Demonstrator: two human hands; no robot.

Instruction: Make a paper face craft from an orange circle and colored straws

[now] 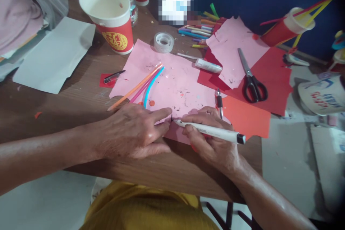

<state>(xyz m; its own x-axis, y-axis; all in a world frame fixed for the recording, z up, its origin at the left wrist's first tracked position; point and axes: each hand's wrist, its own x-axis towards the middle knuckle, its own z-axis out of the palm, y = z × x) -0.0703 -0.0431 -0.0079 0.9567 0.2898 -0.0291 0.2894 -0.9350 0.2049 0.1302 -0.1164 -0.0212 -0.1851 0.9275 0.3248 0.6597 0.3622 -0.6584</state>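
A: Head view, the only one. What are my hands on?

B: My right hand point(212, 140) is closed around a white marker point(210, 131), fingers clamped on the barrel, black cap end pointing right, tip down on the pink paper point(172, 79) at a small black mark. My left hand point(132, 131) lies flat, palm down, fingers together and stretched, pressing the near edge of that same sheet just beside the marker tip. It grips nothing.

A: Where does the sheet lie?

B: On the wooden table point(81, 104), its near edge under both hands. Three straws point(142, 86), orange, pink and blue, lie slanted on it just beyond my left hand. A black pen point(219, 102) lies at its right edge, just beyond my right hand.

A: And the rest?

B: A tape roll point(164, 42) at the far edge of the pink sheet, a glue stick point(208, 65) to its right. Black scissors point(250, 79) rest on a second pink piece over red paper point(272, 75). A red and white paper cup point(113, 18) stands far left, white paper point(54, 55) beside it. Coloured pens point(198, 28) at the back. Another cup with straws point(291, 25) lies tilted far right. An orange sheet point(248, 116) lies just right of my right hand.
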